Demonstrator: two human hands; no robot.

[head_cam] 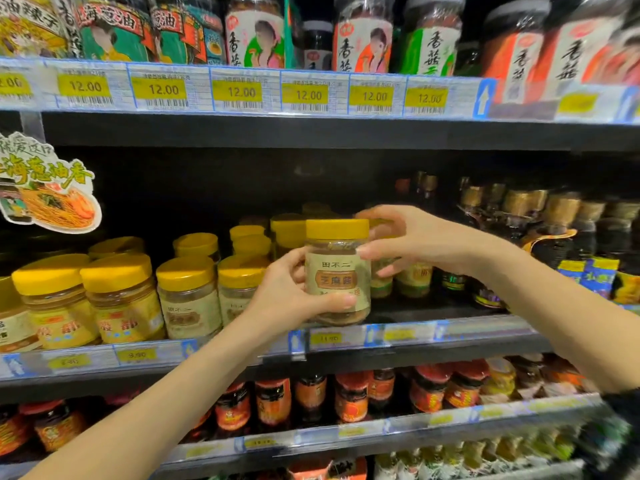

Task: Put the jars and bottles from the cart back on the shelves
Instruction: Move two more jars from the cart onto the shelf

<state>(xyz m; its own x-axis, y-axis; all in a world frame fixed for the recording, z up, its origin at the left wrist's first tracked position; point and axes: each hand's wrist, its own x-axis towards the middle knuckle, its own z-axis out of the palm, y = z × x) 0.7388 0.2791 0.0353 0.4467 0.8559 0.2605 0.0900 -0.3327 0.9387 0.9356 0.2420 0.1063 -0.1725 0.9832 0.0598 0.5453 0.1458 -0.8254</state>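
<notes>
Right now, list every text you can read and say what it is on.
"12.00": yellow price tags, top rail.
"田不二": label of the held jar.
"9.90": price tag, middle rail.
"香菇": top-shelf jars.
Small print and lower tags: too blurred to read.

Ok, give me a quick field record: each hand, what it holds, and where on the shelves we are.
left hand: grips clear plastic jar with yellow lid and beige label, upright
right hand: curled round second yellow-lidded jar, just behind the first
placement: front jar at middle shelf edge; cannot tell if it is set down
left neighbours: matching yellow-lidded jars
right neighbours: dark bottles with gold caps
cart: not in view
</notes>
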